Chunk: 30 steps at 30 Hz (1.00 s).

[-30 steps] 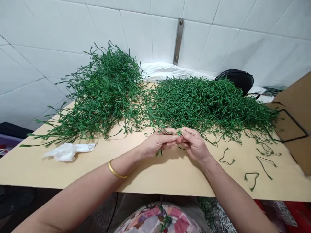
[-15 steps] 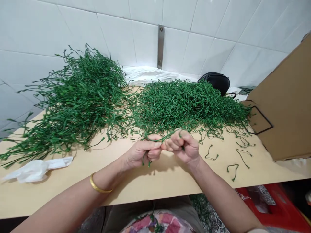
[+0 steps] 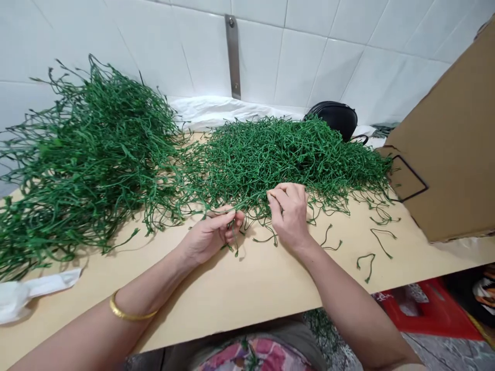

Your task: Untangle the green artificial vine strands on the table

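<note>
My left hand [image 3: 212, 233] has its thumb pressed against the fingers, pinching thin green knotted cords [image 3: 236, 242]; a few ends dangle below the fingertips. To its right, my right hand [image 3: 291, 214] is closed in a pinch at the front edge of a heap of short green cords [image 3: 266, 154]. A strand seems to run between the two hands, though it blends into the heap behind. Farther left lies a second, looser pile of longer green cords [image 3: 104, 139]. Several single cords [image 3: 366, 265] lie on the tabletop to the right.
The tan table [image 3: 232, 304] stands against a white tiled wall with a metal bracket [image 3: 233, 56]. A cardboard box [image 3: 448, 139] borders the right side. Behind the heap sits a black pouch [image 3: 336, 117]. Crumpled white tissue [image 3: 19, 299] lies front left; a red stool [image 3: 436, 314] is below.
My hands, together before, have moved apart: the right one has turned palm down at the heap, while the left shifted slightly left. The whole view has swung a little to the right.
</note>
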Each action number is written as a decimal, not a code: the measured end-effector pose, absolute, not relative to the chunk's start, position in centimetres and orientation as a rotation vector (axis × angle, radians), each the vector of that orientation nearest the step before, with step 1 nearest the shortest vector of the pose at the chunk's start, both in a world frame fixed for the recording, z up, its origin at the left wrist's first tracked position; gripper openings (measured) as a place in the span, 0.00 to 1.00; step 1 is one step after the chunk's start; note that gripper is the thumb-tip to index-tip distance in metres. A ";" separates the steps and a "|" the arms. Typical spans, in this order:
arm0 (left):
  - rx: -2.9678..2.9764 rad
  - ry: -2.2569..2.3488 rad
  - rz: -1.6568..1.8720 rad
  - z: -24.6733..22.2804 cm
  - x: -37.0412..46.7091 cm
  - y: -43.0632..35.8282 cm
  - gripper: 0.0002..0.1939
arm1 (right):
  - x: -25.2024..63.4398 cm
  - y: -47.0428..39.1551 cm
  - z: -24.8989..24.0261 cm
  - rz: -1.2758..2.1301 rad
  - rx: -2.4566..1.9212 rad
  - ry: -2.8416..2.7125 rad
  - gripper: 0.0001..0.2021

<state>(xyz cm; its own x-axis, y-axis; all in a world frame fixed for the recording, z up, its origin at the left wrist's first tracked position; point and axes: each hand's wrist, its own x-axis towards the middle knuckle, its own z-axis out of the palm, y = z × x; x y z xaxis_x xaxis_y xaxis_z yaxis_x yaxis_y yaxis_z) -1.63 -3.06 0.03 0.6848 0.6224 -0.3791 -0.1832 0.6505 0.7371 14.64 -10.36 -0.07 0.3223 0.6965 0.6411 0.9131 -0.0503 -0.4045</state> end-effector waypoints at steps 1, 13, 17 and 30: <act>0.710 0.675 0.511 0.1 -1.6 -3.1 0.07 | 14.6 -10.3 -0.2 -0.365 -1.802 -1.462 0.09; 0.707 0.610 0.522 -0.3 -1.2 -3.1 0.02 | 13.7 -14.7 0.3 -0.392 -1.858 -1.614 0.10; 0.736 0.608 0.523 -0.1 -1.0 -3.3 0.02 | 16.6 -22.6 -0.2 -0.614 -2.108 -1.393 0.16; 0.747 0.562 0.551 -0.1 -0.7 -3.3 0.01 | 16.6 -21.8 -3.9 0.054 -2.724 -1.447 0.36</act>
